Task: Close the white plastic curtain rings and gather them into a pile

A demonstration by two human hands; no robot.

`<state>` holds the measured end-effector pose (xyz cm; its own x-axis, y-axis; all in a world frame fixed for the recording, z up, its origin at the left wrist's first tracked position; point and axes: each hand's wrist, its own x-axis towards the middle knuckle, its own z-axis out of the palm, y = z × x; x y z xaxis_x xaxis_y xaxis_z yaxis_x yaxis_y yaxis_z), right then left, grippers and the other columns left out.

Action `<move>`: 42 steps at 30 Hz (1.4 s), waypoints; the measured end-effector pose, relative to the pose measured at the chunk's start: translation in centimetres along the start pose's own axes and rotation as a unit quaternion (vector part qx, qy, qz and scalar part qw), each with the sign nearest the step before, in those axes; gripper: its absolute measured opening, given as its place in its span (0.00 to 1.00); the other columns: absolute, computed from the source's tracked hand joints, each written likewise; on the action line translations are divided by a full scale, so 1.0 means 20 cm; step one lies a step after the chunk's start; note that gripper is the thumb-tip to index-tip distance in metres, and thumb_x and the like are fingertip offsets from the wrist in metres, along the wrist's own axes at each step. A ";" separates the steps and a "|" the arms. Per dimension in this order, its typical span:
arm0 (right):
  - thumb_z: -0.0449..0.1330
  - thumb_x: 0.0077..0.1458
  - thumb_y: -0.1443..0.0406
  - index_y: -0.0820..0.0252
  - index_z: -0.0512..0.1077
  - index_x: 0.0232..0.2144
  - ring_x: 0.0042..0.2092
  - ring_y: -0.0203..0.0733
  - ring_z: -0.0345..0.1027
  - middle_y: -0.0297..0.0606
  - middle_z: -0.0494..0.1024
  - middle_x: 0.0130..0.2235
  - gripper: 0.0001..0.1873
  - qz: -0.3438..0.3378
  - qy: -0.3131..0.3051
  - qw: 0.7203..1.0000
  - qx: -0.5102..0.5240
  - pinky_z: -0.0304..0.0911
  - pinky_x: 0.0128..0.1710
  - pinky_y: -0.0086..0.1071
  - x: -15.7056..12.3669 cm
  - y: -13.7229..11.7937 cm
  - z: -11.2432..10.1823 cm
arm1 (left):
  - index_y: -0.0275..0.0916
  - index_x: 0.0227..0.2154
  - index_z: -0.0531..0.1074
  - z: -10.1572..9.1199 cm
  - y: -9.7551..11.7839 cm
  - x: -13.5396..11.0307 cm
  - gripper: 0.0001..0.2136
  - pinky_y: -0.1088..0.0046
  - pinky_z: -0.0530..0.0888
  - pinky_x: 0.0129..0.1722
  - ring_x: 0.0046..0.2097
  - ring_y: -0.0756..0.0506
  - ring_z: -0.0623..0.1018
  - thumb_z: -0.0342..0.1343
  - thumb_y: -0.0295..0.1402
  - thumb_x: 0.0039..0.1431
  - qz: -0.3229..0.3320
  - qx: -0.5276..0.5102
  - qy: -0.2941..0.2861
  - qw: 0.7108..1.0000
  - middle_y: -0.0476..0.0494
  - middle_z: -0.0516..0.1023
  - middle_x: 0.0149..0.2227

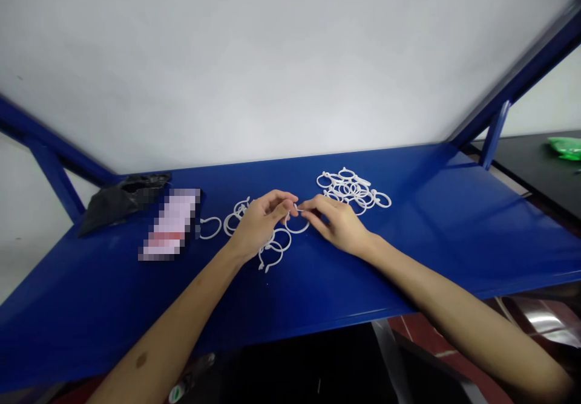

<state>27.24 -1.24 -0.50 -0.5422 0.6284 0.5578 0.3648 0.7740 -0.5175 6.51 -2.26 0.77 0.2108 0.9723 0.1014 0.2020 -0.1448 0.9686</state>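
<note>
A white plastic curtain ring point(298, 233) is pinched between my two hands over the middle of the blue surface. My left hand point(258, 225) grips it from the left with thumb and fingers at its top. From the right, my right hand point(341, 222) pinches the same spot, with the fingertips of both hands nearly meeting. Under and beside my left hand lie several more white rings point(229, 230), partly covered by it. One ring point(282, 253) just below has its ends apart. A tangled pile of similar rings point(358, 196) lies beyond my right hand.
On the left, a phone point(175, 225) with a blurred screen lies beside a single ring point(220, 227) and a crumpled black plastic bag point(122, 198). The blue table point(318, 289) meets a white wall behind. Blue slanted braces point(521, 83) rise at both sides.
</note>
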 end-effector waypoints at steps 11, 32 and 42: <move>0.54 0.68 0.64 0.58 0.73 0.39 0.38 0.39 0.73 0.39 0.78 0.37 0.08 0.020 0.020 0.998 0.063 0.70 0.40 0.35 -0.01 -0.01 0.02 | 0.44 0.35 0.80 0.01 -0.04 -0.03 0.09 0.70 0.74 0.39 0.36 0.46 0.80 0.56 0.39 0.65 0.030 0.146 0.027 0.989 0.48 0.84 0.35; 0.53 0.67 0.66 0.55 0.67 0.37 0.37 0.39 0.74 0.37 0.77 0.37 0.05 0.005 0.016 0.999 0.046 0.70 0.38 0.32 -0.04 -0.01 0.07 | 0.44 0.37 0.77 -0.01 -0.02 -0.04 0.08 0.67 0.74 0.43 0.39 0.46 0.79 0.52 0.31 0.66 0.150 0.280 -0.021 0.948 0.48 0.82 0.36; 0.57 0.64 0.62 0.56 0.73 0.32 0.36 0.46 0.68 0.41 0.78 0.33 0.08 0.108 0.129 0.967 -0.194 0.64 0.38 0.40 0.01 0.23 -0.15 | 0.40 0.51 0.75 -0.24 -0.11 0.04 0.15 0.54 0.69 0.52 0.53 0.34 0.72 0.51 0.32 0.64 0.050 0.581 0.040 0.812 0.36 0.78 0.51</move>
<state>31.01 2.72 -0.81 -0.2328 0.7388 0.6324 0.7316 0.5615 -0.3867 1.61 -0.23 -0.24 0.2290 0.9470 0.2253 0.9627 -0.2546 0.0918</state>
